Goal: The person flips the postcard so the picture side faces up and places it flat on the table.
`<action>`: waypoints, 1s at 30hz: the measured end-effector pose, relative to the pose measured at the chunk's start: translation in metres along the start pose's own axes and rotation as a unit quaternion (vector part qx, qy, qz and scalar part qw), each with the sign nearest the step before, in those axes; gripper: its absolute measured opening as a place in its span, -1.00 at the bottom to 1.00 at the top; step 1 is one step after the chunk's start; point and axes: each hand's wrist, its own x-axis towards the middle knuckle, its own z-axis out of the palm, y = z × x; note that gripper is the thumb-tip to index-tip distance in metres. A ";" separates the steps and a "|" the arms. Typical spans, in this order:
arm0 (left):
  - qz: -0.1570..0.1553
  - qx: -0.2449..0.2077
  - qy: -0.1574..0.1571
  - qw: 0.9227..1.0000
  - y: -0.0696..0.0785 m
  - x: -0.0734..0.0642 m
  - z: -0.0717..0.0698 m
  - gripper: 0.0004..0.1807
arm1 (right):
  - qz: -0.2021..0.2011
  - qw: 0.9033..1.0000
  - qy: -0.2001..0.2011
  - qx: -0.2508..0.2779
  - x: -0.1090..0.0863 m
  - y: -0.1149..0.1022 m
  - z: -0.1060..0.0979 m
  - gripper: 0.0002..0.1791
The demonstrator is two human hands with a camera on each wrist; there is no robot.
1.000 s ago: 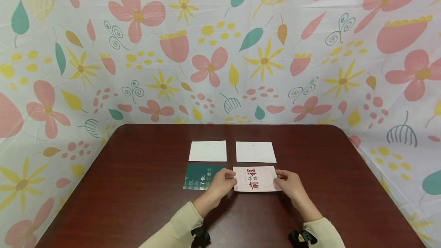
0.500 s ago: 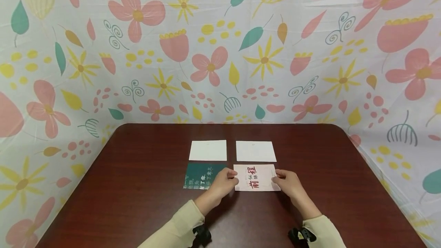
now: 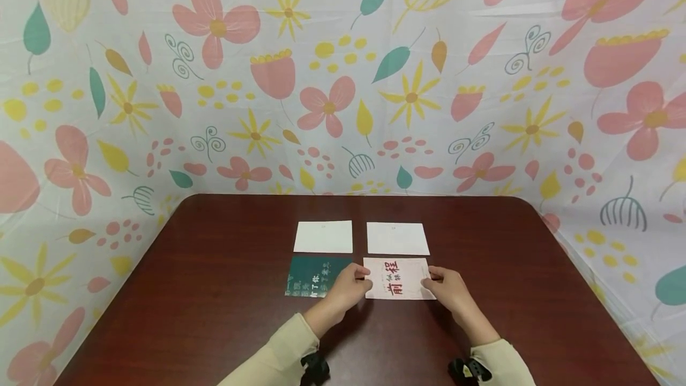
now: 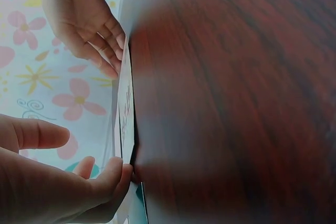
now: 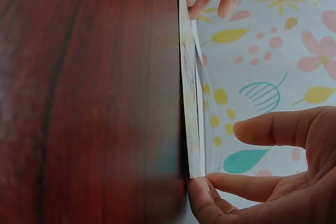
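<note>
A pale pink postcard (image 3: 380,288) with large red characters lies flat on the table between my hands. My left hand (image 3: 343,289) is at its left end, the fingertips touching the edge. At the opposite end, my right hand (image 3: 451,289) touches the edge with its fingertips. Both wrist views show the thumbs raised apart from the card, the left thumb (image 4: 47,134) and the right thumb (image 5: 268,128). Beside the left hand lies a dark green postcard (image 3: 302,276) with pale lettering, its right part hidden behind that hand.
Behind these two lie a white card (image 3: 323,237) on the left and another white card (image 3: 398,239) on the right, completing two rows. The dark brown table (image 3: 203,290) ends at a floral cloth (image 3: 343,106) at the back and sides.
The pink postcard has shifted only very slightly at its ends, and both hands stay nearly in place beside it. The head view has tilted a little.
</note>
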 end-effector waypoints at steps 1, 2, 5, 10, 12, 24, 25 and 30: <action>0.000 0.000 0.001 1.000 0.000 0.000 0.000 -0.66 | -0.001 1.000 0.000 -0.001 0.000 0.000 0.000 -0.45; 0.000 -0.001 0.000 1.000 0.000 0.000 0.000 -0.65 | -0.002 1.000 0.000 -0.003 0.000 0.000 0.000 -0.44; 0.000 -0.001 0.000 1.000 -0.001 0.000 0.000 -0.65 | -0.003 1.000 -0.001 -0.006 -0.001 -0.001 0.000 -0.43; 0.003 -0.007 0.001 1.000 0.000 0.000 0.000 -0.64 | -0.005 1.000 -0.004 -0.010 -0.001 -0.002 -0.001 -0.44; 0.007 -0.009 0.003 1.000 0.000 0.000 0.000 -0.63 | -0.007 1.000 -0.005 -0.012 -0.001 -0.003 -0.001 -0.45; 0.007 -0.025 0.019 0.999 0.000 0.012 -0.009 -0.61 | 0.002 1.000 -0.025 -0.006 0.008 -0.003 -0.013 -0.43; 0.006 -0.026 0.021 0.999 0.000 0.014 -0.010 -0.60 | 0.005 1.000 -0.027 -0.005 0.009 -0.003 -0.013 -0.42; 0.005 -0.031 0.028 0.999 -0.001 0.021 -0.011 -0.56 | 0.017 0.999 -0.034 0.005 0.016 -0.004 -0.016 -0.37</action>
